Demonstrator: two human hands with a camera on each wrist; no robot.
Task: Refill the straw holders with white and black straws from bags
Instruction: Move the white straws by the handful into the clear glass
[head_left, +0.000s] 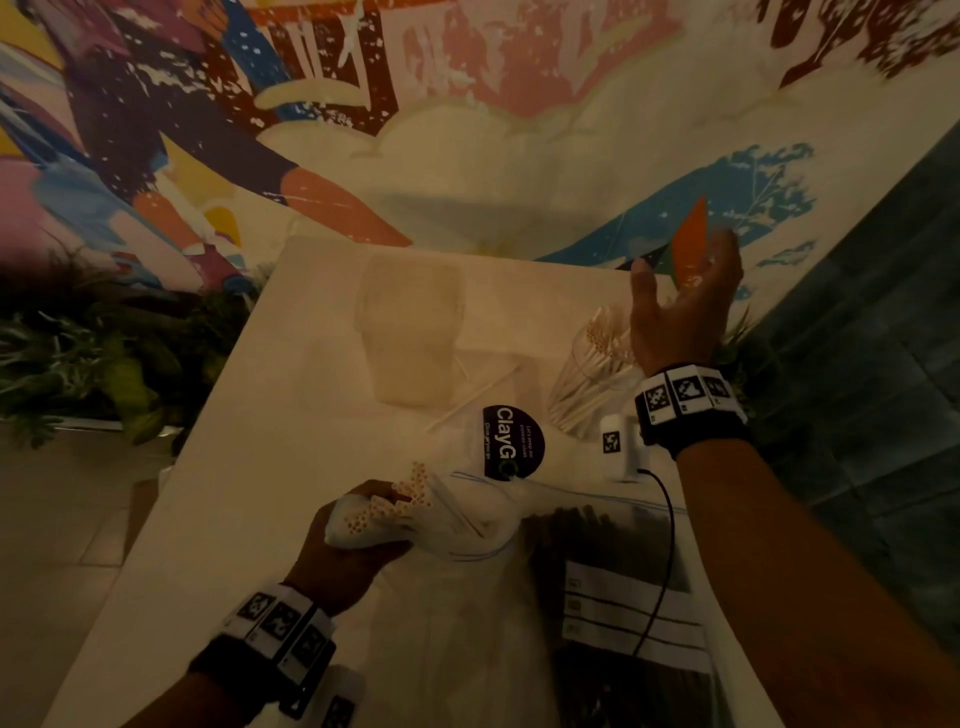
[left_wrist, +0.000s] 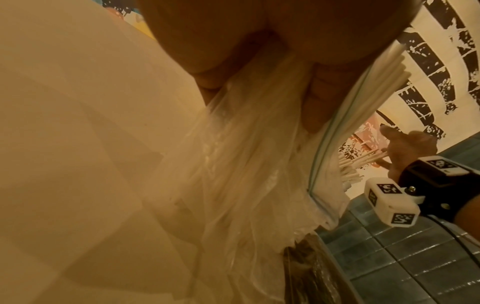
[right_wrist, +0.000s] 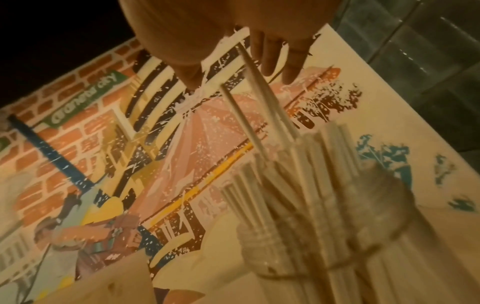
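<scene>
My left hand (head_left: 353, 545) grips a clear zip bag (head_left: 467, 519) near the table's front, with white straws (head_left: 400, 501) poking out of its mouth. In the left wrist view my fingers (left_wrist: 319, 98) curl round the bag's plastic (left_wrist: 246, 154). My right hand (head_left: 685, 306) hovers with spread, straight fingers (right_wrist: 270, 57) just above a glass jar holder (head_left: 587, 395) packed with white straws (right_wrist: 298, 174); two straws (right_wrist: 259, 88) stick up higher, close under the fingertips. A bag of black straws (head_left: 587, 540) lies flat by my right forearm.
A pale translucent holder (head_left: 410, 332) stands mid-table, with one loose white straw (head_left: 472, 397) beside it. A purple round sticker (head_left: 511, 441) is on the white table (head_left: 260, 467). An orange card (head_left: 691, 244) stands behind my right hand. Plants (head_left: 104, 364) sit left; a mural wall is behind.
</scene>
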